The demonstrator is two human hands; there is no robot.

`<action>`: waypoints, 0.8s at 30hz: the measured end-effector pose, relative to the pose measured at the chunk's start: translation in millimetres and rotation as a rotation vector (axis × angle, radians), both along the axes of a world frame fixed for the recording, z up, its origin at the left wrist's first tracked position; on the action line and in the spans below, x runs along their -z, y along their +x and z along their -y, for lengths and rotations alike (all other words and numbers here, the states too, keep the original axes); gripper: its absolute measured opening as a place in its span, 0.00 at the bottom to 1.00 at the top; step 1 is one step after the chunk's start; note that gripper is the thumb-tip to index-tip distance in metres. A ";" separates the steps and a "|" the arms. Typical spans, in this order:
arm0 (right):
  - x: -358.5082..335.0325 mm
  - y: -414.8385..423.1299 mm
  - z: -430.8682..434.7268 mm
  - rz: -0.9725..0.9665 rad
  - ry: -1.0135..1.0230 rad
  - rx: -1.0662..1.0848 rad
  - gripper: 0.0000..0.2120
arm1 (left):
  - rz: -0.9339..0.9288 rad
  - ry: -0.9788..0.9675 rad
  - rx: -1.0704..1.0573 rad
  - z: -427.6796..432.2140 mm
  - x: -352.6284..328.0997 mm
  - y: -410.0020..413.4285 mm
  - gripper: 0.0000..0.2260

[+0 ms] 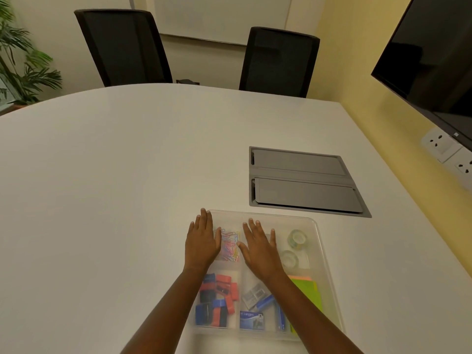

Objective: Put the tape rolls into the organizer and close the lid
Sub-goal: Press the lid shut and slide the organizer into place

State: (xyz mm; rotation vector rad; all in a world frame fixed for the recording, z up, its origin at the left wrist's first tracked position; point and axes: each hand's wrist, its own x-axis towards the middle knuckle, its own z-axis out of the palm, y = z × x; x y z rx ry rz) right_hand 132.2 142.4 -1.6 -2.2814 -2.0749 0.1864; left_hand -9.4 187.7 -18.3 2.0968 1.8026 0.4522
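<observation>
A clear plastic organizer (324, 254) lies on the white table in front of me, with its translucent lid (258, 216) lying flat on top. Two clear tape rolls (297, 237) (290, 258) sit inside its far right compartment, seen through the lid. My left hand (203, 241) rests flat, fingers spread, on the lid's far left corner. My right hand (260, 247) lies flat on the lid's middle, over a compartment I cannot see into. Neither hand holds anything.
Through the lid show coloured paper clips (229, 245), red, blue and black binder clips (217, 300), staple boxes (251, 320) and green sticky notes (307, 292). A grey cable hatch (304, 180) is set into the table beyond. Two black chairs (122, 47) stand at the far edge.
</observation>
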 end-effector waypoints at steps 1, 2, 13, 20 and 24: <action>2.2 -4.5 -7.5 -0.017 0.005 -0.064 0.46 | 0.004 0.002 -0.001 0.2 0.9 0.1 0.32; 3.4 -8.7 -12.6 -0.054 -0.021 -0.099 0.49 | 0.000 -0.002 0.000 0.4 1.0 0.4 0.31; 6.9 -18.2 -29.7 -0.121 -0.057 -0.058 0.64 | -0.015 -0.045 -0.005 -0.1 1.4 1.6 0.31; 4.2 20.9 -21.8 -0.071 -0.055 -0.075 0.60 | -0.048 -0.028 -0.007 2.2 -3.0 1.4 0.30; 8.4 62.8 -6.9 -0.042 -0.028 0.100 0.60 | -0.038 -0.016 -0.012 3.1 -3.6 1.2 0.29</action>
